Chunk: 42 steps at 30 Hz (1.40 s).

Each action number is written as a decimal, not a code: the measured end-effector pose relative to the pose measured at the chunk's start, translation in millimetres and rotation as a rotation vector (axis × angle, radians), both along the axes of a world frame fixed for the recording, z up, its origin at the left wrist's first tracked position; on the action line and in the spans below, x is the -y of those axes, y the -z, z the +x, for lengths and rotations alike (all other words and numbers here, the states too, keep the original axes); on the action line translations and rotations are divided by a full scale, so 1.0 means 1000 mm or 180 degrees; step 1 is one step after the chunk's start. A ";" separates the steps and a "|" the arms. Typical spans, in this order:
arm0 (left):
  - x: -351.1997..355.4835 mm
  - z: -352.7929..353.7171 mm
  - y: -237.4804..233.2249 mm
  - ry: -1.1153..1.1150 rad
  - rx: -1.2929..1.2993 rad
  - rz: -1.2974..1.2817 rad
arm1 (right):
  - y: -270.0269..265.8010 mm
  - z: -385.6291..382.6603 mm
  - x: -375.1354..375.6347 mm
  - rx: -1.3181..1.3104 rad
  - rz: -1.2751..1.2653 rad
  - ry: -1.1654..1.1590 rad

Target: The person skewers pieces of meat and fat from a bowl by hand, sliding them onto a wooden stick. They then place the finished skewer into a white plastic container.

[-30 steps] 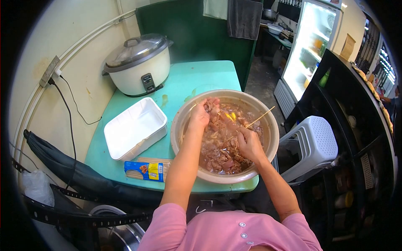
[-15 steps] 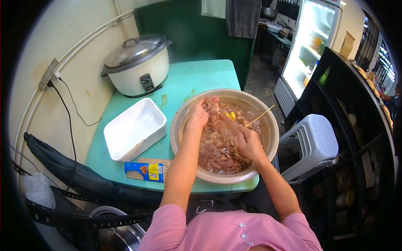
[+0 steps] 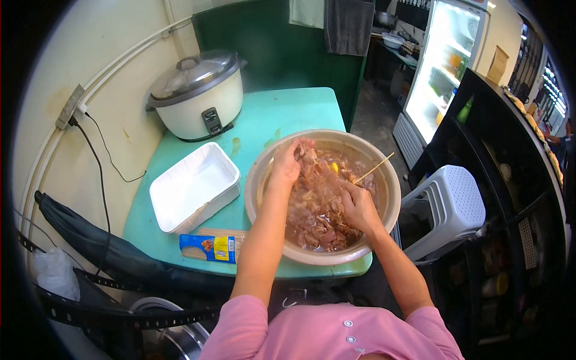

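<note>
A wide round basin [image 3: 254, 198] holds sliced, marinated raw meat [image 3: 318, 219] in brownish liquid. Over its left side, my left hand [image 3: 287, 165] is closed around a piece of meat [image 3: 306, 155]. My right hand [image 3: 360, 207] is at the right of the basin, fingers curled in at a thin bamboo skewer [image 3: 378, 166], whose bare end sticks up past the rim. Its other end is lost among the meat and fingers. A small yellow piece [image 3: 335, 167] shows between the hands.
An open white plastic tub [image 3: 195, 186] stands left of the basin on the green table [image 3: 288, 105]. In front of it lies a blue pack of bamboo skewers [image 3: 207, 248]. Behind is a large rice cooker [image 3: 198, 99]. Stacked grey stools [image 3: 453, 195] stand at the right.
Fingers of my left hand have shifted slightly on the meat. The skewer stretch left of my right fingertips is no longer clear. The view has moved a touch.
</note>
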<state>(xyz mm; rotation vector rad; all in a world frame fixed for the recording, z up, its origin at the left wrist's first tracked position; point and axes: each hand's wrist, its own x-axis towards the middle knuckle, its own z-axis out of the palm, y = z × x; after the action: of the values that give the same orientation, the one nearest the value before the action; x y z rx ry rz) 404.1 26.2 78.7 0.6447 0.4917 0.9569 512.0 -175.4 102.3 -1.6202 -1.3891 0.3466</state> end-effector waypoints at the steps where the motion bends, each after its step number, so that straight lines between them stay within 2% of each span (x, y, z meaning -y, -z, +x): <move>1: 0.001 0.001 0.001 -0.0042 0.0003 -0.0010 | 0.002 0.002 0.000 0.0051 -0.0028 0.0005; 9: 0.001 -0.003 0.004 0.0182 0.0118 0.0142 | 0.001 0.003 0.001 0.0198 -0.0239 0.0031; 12: 0.002 -0.002 0.005 0.0278 0.0159 -0.0096 | 0.003 0.003 0.001 0.0094 -0.0028 -0.0024; 18: 0.016 0.003 -0.005 0.0556 0.0263 0.0019 | -0.001 0.004 0.001 -0.0381 -0.0331 -0.0073; 20: 0.020 0.002 -0.008 0.0707 0.0208 0.0064 | 0.003 0.005 -0.001 -0.0351 -0.0008 -0.0073; 33: 0.022 0.006 -0.004 0.0578 -0.0044 0.0233 | 0.003 0.007 -0.001 -0.0358 -0.0156 -0.0006; 42: 0.029 0.006 -0.008 0.0436 -0.0346 0.0188 | 0.011 0.009 -0.003 -0.0179 0.0024 -0.0008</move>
<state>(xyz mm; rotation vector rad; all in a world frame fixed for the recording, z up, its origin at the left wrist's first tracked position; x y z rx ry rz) 409.8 -2.6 86.7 0.7768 0.5100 0.8123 520.7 -172.5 90.9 -1.5910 -1.3487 0.3853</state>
